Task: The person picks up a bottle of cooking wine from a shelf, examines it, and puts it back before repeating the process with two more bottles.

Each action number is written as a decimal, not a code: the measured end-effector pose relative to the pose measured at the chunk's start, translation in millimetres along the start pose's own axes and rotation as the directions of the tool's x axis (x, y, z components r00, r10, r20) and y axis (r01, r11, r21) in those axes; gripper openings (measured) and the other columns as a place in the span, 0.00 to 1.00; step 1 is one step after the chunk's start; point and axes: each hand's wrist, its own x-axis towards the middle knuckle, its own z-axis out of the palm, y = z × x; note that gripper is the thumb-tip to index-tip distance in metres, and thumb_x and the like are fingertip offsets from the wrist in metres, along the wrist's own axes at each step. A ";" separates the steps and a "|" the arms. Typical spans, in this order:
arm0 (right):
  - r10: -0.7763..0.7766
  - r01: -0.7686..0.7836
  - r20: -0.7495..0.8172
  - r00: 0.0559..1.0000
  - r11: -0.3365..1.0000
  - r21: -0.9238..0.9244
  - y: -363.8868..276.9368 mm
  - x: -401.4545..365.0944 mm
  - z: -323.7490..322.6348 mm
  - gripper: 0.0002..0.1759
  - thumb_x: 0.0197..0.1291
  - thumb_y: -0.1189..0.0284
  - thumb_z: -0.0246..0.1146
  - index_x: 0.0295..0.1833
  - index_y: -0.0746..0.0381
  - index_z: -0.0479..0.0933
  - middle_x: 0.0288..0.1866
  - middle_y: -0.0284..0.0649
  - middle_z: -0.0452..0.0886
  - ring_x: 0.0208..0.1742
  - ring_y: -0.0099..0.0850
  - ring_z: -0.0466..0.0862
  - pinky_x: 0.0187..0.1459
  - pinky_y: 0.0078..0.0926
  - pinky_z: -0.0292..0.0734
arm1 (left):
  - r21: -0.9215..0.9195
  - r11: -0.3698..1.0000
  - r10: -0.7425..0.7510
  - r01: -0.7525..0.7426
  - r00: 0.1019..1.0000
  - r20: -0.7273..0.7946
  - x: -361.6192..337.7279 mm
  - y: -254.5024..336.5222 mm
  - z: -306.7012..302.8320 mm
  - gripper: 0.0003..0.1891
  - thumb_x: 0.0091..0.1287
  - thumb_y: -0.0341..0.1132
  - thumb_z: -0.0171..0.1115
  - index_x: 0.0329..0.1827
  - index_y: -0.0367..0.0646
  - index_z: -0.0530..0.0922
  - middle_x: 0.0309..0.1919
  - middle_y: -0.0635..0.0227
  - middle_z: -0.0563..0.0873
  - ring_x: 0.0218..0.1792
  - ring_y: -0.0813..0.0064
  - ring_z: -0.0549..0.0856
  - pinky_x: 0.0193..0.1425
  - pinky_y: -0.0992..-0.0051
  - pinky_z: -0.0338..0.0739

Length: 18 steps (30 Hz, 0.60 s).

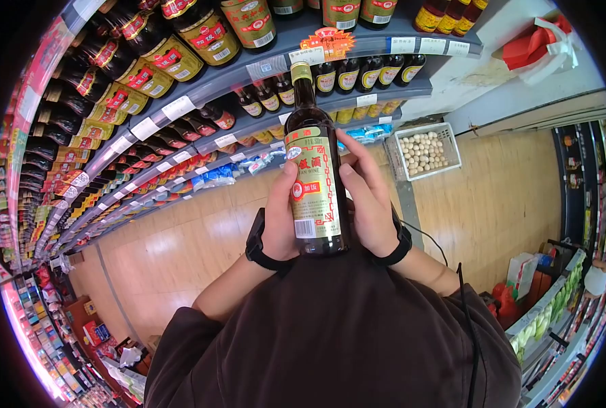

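A dark glass bottle [314, 183] with a gold cap and a gold, red and green label is held upright in front of my chest. My left hand [282, 207] wraps its left side, the thumb on the label. On the right side my right hand [369, 197] presses against the glass, with the thumb near the label's edge and a finger raised beside the bottle's shoulder. Both wrists wear black bands. Beyond the bottle's neck, a row of dark bottles with yellow labels [348, 79] stands on a shelf.
Curved shelves [180, 107] of bottles and packets run along the front and left. A white crate [425, 151] of round, pale items stands at the right. Red and white bags [537, 49] lie at upper right. Produce racks [546, 306] are at lower right, beside a partly visible person [596, 279].
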 end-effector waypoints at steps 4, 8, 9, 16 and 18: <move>-0.019 0.019 0.003 1.000 1.000 -0.020 0.4 1.0 0.4 0.27 0.75 0.76 0.53 0.78 0.60 0.64 0.46 0.29 0.69 0.45 0.17 0.69 0.51 0.16 0.67 | 0.066 0.998 0.022 -0.018 0.998 -0.064 1.1 -3.2 -6.1 0.30 0.80 0.57 0.42 0.65 0.37 0.72 0.51 0.58 0.86 0.48 0.69 0.89 0.52 0.68 0.87; -0.019 0.019 0.009 1.000 1.000 -0.020 2.2 1.7 -0.5 0.27 0.75 0.76 0.53 0.78 0.61 0.63 0.45 0.30 0.70 0.45 0.17 0.69 0.52 0.16 0.67 | 0.045 0.999 0.008 -0.006 0.999 -0.051 0.3 -2.5 -6.4 0.30 0.79 0.57 0.43 0.65 0.37 0.72 0.51 0.58 0.86 0.48 0.69 0.89 0.53 0.68 0.87; -0.018 0.018 0.009 1.000 1.000 -0.020 1.4 1.5 0.1 0.27 0.75 0.76 0.53 0.78 0.61 0.63 0.45 0.30 0.70 0.45 0.17 0.69 0.52 0.16 0.67 | 0.019 1.000 0.002 -0.002 1.000 -0.030 0.1 -2.2 -6.3 0.30 0.79 0.57 0.44 0.65 0.37 0.72 0.51 0.58 0.86 0.48 0.69 0.89 0.53 0.68 0.87; -0.034 0.035 0.024 0.999 0.998 -0.056 1.9 1.0 -0.4 0.26 0.76 0.76 0.51 0.77 0.61 0.63 0.46 0.31 0.69 0.47 0.19 0.69 0.56 0.18 0.66 | 0.206 0.976 0.094 -0.073 0.991 -0.094 -0.3 -6.4 -2.6 0.29 0.80 0.55 0.43 0.65 0.37 0.72 0.51 0.59 0.86 0.48 0.71 0.89 0.52 0.70 0.86; -0.040 0.042 0.028 0.999 0.997 -0.061 2.6 0.7 0.1 0.26 0.76 0.76 0.50 0.77 0.61 0.63 0.47 0.31 0.69 0.48 0.19 0.68 0.57 0.18 0.66 | 0.211 0.971 0.143 -0.112 0.980 -0.138 0.7 -10.2 -4.3 0.28 0.80 0.55 0.43 0.64 0.37 0.73 0.50 0.59 0.86 0.47 0.72 0.89 0.53 0.71 0.85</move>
